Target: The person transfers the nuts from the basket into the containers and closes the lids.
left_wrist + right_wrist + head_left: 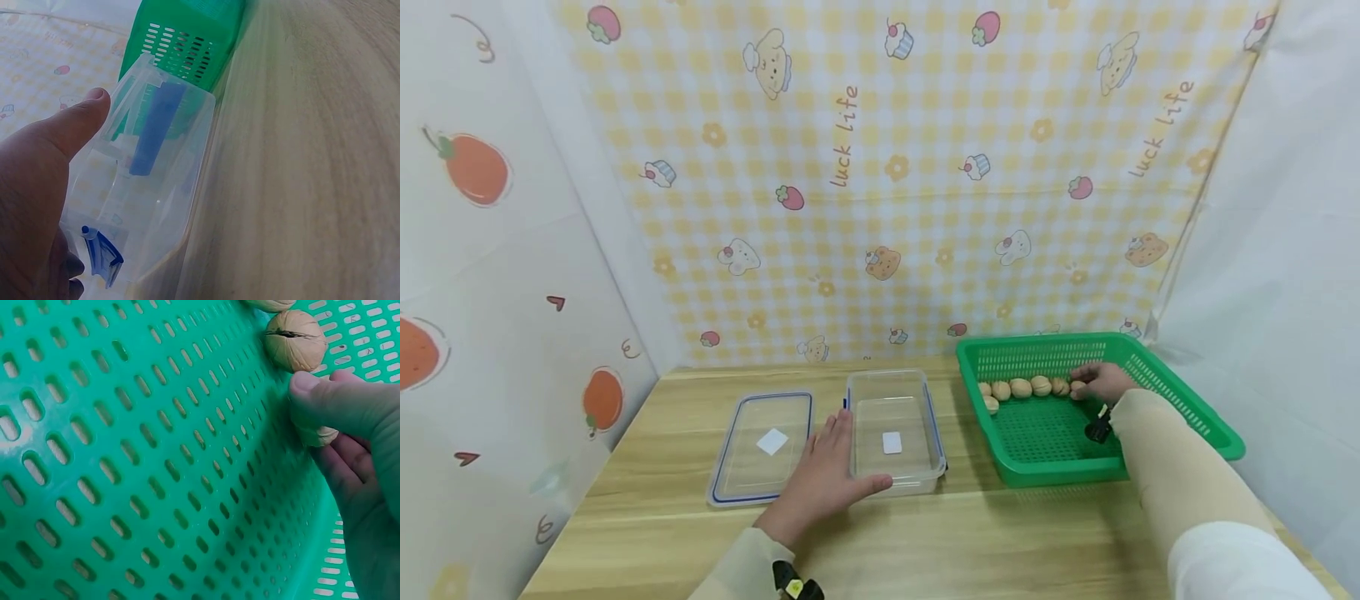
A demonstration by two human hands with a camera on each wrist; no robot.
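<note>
Pinching a round tan walnut [312, 431], partly hidden, with the right hand [1103, 383] near the far wall of a slotted green plastic basket [1063, 473]. Resting the left hand [823, 479], outspread, against a clear plastic box [910, 417], hiding part of a blue-edged lid [760, 467]. With room between box and basket.

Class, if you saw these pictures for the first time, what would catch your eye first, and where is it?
The bright green basket on the right stands out first, with walnuts lined along its far side and the right hand pinching one. Left of it, the left hand is at the near-left corner of a clear box. Behind everything hangs a yellow checked cloth with cartoon pictures.
</note>
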